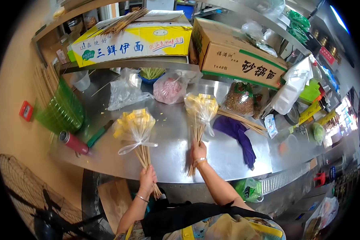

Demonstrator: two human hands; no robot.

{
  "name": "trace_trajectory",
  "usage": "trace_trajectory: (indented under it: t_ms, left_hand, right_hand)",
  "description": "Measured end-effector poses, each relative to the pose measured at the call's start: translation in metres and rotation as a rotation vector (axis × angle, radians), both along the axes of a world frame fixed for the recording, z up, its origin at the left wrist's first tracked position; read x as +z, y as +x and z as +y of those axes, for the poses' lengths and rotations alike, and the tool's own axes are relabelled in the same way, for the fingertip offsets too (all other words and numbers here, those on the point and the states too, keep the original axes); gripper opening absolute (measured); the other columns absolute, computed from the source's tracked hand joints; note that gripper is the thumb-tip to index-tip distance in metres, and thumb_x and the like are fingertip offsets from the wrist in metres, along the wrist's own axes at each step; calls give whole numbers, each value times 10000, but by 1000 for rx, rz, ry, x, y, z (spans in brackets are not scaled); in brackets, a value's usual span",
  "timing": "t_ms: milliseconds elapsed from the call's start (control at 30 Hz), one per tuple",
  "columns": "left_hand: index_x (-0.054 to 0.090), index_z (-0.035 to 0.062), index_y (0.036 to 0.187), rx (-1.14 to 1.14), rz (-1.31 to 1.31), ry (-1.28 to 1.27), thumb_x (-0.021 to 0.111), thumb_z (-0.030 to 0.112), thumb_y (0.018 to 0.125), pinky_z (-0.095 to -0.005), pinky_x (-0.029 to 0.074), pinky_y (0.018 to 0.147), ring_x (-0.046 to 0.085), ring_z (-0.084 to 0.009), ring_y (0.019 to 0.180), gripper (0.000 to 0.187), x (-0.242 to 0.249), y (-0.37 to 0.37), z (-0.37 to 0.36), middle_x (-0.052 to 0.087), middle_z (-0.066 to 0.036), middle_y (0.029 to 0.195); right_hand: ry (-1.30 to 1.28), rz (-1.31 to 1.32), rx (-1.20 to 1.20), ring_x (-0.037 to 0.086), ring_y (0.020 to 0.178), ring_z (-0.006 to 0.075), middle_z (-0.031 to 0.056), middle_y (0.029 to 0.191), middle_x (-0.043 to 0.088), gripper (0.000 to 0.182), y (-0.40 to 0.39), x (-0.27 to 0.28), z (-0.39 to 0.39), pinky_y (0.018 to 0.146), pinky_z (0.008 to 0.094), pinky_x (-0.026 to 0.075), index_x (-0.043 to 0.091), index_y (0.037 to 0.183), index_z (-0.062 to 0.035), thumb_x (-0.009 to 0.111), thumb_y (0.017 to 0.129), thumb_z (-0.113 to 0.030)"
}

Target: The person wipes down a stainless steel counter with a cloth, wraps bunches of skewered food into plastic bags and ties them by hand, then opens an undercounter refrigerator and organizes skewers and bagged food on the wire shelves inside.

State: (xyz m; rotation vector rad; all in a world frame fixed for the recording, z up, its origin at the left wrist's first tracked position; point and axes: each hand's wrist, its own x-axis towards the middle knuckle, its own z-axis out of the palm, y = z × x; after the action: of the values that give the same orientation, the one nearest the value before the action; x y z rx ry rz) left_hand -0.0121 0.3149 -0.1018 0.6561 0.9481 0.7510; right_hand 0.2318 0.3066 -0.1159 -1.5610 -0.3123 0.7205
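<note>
Skewers [143,155] are slanting through the left hand [147,177] at seven o'clock, fingers closing snugly round them; the left bag [135,124] is covering their tops at nine. Fingers of the right hand [199,151] are gripping a second bundle [198,134] at five, beneath the right bag [201,105] at two. Gripping only sticks, firmly, is probably keeping both bundles together and the bagged tops uncrushed.
</note>
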Motion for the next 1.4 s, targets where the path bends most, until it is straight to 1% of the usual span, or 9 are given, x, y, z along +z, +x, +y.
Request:
trace_trajectory:
  t_ms: [167, 233, 433, 533, 633, 800, 1033, 1233, 1400]
  left_hand:
    - [452, 103, 825, 21, -9, 96, 511, 234, 912, -225, 378, 442, 422, -75, 493, 168, -9, 53, -63, 426, 39, 623]
    - [449, 109, 907, 31, -19, -41, 541, 153, 892, -224, 421, 531, 509, -93, 652, 103, 3, 65, -74, 541, -6, 801]
    - [433, 111, 1166, -159, -117, 29, 567, 29, 840, -274, 482, 742, 570, -165, 894, 362, -16, 51, -80, 562, -64, 1015]
    - [389, 81, 1287, -231, -215, -146, 547, 76, 859, -322, 462, 851, 537, -221, 976, 456, -5, 51, -80, 538, -106, 1097]
    - [460, 52, 1152, -329, -596, -491, 497, 76, 879, -375, 444, 913, 507, -233, 939, 276, -20, 42, -72, 501, -99, 971]
    - [461, 2, 974, -294, -349, -295, 472, 137, 912, -375, 427, 959, 500, -195, 890, 149, -5, 49, -93, 462, -76, 916]
    - [394, 95, 1277, -292, -207, -254, 442, 255, 938, -205, 416, 547, 402, -74, 614, 378, -21, 35, -94, 407, -3, 730]
    - [405, 100, 1254, -299, -75, -105, 450, 268, 934, -211, 411, 530, 429, -70, 591, 364, -44, 32, -93, 441, -12, 753]
    - [419, 96, 1240, -271, -23, -96, 467, 286, 924, -198, 399, 488, 422, -61, 563, 372, -43, 21, -81, 449, -2, 730]
  right_hand:
    - [-31, 250, 298, 515, 476, 154, 59, 629, 545, 263, -73, 20, -62, 416, 295, 422, 463, 909, -53, 512, 887, -310]
    - [-127, -528, 353, 605, 641, 279, 143, 734, 608, 370, -77, -16, -70, 590, 376, 484, 450, 1040, -6, 506, 879, -335]
    - [-272, -387, 855, 588, 787, 381, 221, 871, 620, 436, -37, 46, -98, 723, 416, 471, 569, 977, 33, 476, 877, -381]
    - [79, -646, 453, 562, 710, 395, 205, 836, 600, 366, -57, -12, -131, 675, 413, 476, 555, 1009, 20, 466, 892, -315]
    - [226, 530, 546, 554, 897, 286, 165, 947, 586, 324, -54, -25, -202, 762, 387, 466, 536, 1067, -20, 441, 921, -293]
    - [290, 1733, -269, 555, 908, 299, 186, 1028, 538, 483, -56, -118, -224, 809, 453, 482, 416, 1097, 22, 455, 902, -418]
    - [186, 1962, -504, 580, 730, 316, 184, 755, 581, 692, -59, -172, -135, 626, 427, 483, 446, 772, 14, 396, 790, -675]
    - [781, 2010, -576, 600, 636, 125, -17, 677, 617, 399, -51, -135, -145, 618, 347, 487, 575, 734, -157, 407, 870, -491]
    - [708, 1935, -805, 595, 767, 179, 14, 844, 642, 271, -78, -181, -116, 677, 368, 473, 612, 871, -157, 407, 885, -335]
